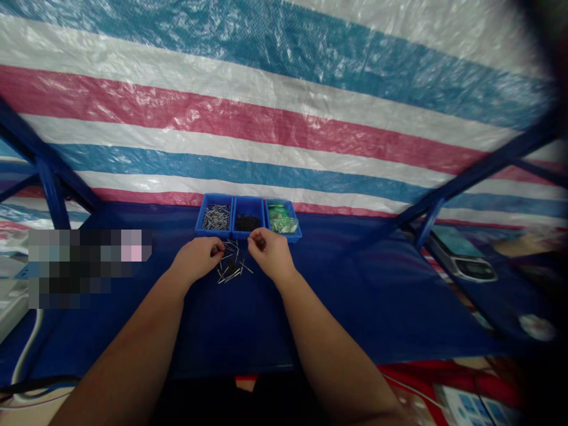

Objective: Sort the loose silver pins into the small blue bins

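Observation:
Loose silvery nails or screws lie scattered on the blue table, with small black pieces among them. To their left is my left hand, its fingers curled together beside the front of the left bin. My right hand is on the other side, thumb and fingertips pinched just in front of the middle bin. Whatever either hand holds is too small to make out. Three blue bins stand in a row: the left one holds silvery fasteners, the middle one black pieces, the right one green-and-clear plastic bags.
The blue table meets a striped plastic sheet behind the bins. Blue metal frame bars rise at both sides. At the right is a digital scale; a white cable hangs at the left.

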Motion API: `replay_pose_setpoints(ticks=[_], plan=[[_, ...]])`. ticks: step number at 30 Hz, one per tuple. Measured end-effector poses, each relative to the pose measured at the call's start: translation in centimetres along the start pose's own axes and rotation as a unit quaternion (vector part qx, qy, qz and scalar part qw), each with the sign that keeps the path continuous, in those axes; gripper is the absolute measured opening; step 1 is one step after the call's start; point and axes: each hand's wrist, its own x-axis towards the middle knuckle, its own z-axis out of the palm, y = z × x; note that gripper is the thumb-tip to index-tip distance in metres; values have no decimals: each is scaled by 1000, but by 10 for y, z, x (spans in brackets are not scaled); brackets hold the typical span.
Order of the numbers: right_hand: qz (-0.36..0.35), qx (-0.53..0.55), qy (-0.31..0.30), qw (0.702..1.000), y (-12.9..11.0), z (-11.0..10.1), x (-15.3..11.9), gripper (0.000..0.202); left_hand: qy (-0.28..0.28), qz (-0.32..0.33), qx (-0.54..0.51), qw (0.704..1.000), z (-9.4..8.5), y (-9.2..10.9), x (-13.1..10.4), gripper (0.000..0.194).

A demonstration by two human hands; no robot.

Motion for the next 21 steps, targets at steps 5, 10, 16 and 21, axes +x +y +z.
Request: replay_pose_setpoints(ticks=[5, 10, 16, 21], plan=[[27, 85, 83, 993, 5, 11, 5, 31, -2, -5, 4, 1000, 0, -1, 1, 15], [11, 60, 3, 998, 8, 10, 3, 36, -12, -5, 11, 1000, -1, 0, 0, 14], [-39, 14, -97, 994, 2, 5, -1, 16, -8, 1, 18, 1000, -2, 0, -1, 19], [-27, 10, -128, 991, 1, 8, -2, 15, 13, 22, -5, 1000, -5, 0, 0, 22]])
